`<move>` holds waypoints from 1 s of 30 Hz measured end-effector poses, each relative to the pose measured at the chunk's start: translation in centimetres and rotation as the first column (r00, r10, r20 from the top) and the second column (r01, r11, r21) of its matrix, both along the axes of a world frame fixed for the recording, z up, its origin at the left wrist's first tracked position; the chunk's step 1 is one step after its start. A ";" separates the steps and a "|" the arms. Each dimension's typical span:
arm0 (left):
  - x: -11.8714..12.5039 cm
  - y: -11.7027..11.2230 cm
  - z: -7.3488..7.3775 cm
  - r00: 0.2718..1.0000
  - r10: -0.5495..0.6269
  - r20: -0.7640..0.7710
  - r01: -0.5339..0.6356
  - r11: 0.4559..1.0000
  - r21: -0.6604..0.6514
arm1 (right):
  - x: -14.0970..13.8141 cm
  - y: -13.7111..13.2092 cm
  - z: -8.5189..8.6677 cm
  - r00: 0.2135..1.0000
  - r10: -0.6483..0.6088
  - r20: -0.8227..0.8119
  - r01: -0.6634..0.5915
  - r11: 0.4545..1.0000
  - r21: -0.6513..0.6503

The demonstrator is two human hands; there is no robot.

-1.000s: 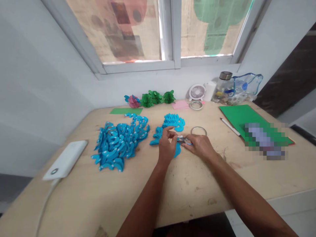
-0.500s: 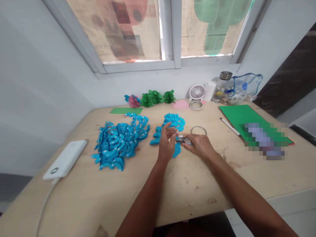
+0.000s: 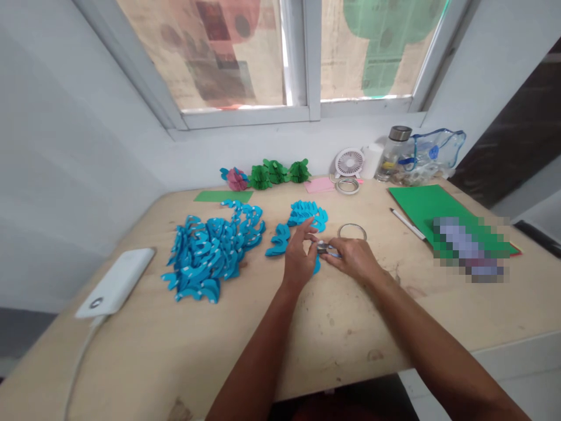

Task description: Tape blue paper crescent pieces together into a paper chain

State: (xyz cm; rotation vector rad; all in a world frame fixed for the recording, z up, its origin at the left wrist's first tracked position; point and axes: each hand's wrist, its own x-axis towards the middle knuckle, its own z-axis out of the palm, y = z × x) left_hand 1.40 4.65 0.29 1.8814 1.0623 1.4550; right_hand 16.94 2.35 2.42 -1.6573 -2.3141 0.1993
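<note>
My right hand [image 3: 356, 257] is closed around a small pair of scissors [image 3: 323, 248], whose metal blades point left toward the other hand. Thumb and forefinger of my left hand [image 3: 300, 257] pinch together at the blade tips. A small white bit, perhaps tape, shows there, partly hidden by the fingers. Under and beside the left hand lie blue paper cutouts [image 3: 279, 241], with a blue paper edge [image 3: 316, 266] showing below its thumb. More curved blue cutouts [image 3: 308, 214] are lined up just behind. A thin tape ring [image 3: 352, 225] lies behind my right hand.
A large heap of blue cutouts with white patches [image 3: 210, 251] lies left, near a white power bank [image 3: 116, 283]. Along the back stand green paper shapes [image 3: 276, 172], a fan [image 3: 349, 162] and a bottle [image 3: 390, 155]. Green sheets [image 3: 421, 202] and a pen [image 3: 407, 223] lie right.
My left hand has shifted slightly right, closer to the scissors, covering more of the blue piece beneath it. The scissors' blades are now less visible. My right hand stays nearly in place.
</note>
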 end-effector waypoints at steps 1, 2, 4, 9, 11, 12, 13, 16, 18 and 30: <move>0.0 0.0 0.1 1.000 0.008 -0.013 -0.008 1.000 0.015 | 0.0 0.0 0.0 1.000 -0.002 0.000 0.002 1.000 -0.001; 0.0 -0.1 0.1 1.000 0.014 -0.022 -0.013 1.000 0.027 | 0.0 0.0 0.0 1.000 -0.004 0.001 0.004 1.000 -0.001; 0.0 -0.1 0.1 0.999 0.019 -0.036 -0.017 0.999 0.043 | 0.0 0.0 0.0 1.000 -0.007 0.003 0.007 1.000 0.001; 0.0 -0.1 0.0 0.997 0.025 -0.079 -0.020 0.998 0.061 | 0.0 0.0 0.0 1.000 -0.006 0.009 0.006 1.000 0.004; 0.0 -0.1 -0.1 0.995 0.030 -0.098 -0.024 0.998 0.064 | 0.0 0.0 0.0 1.000 -0.004 0.013 0.004 1.000 0.002; 0.0 -0.1 -0.2 0.994 0.032 -0.105 -0.026 0.998 0.064 | 0.0 0.0 0.0 1.000 -0.003 0.015 0.003 1.000 0.001; 0.0 -0.1 -0.2 0.993 0.033 -0.110 -0.026 0.998 0.065 | 0.0 0.0 0.0 1.000 -0.002 0.015 0.002 1.000 0.000; 0.0 -0.1 -0.4 0.993 0.027 -0.117 -0.019 0.997 0.072 | 0.0 0.0 0.1 1.000 -0.001 0.004 0.001 1.000 -0.002; 0.0 -0.1 -0.4 0.992 0.025 -0.120 -0.016 0.997 0.076 | 0.0 -0.1 0.1 1.000 -0.005 -0.001 0.005 1.000 -0.003; 0.0 -0.1 0.5 0.998 0.043 0.048 -0.042 0.999 -0.024 | -0.1 0.0 0.2 1.000 -0.019 -0.008 0.018 1.000 -0.024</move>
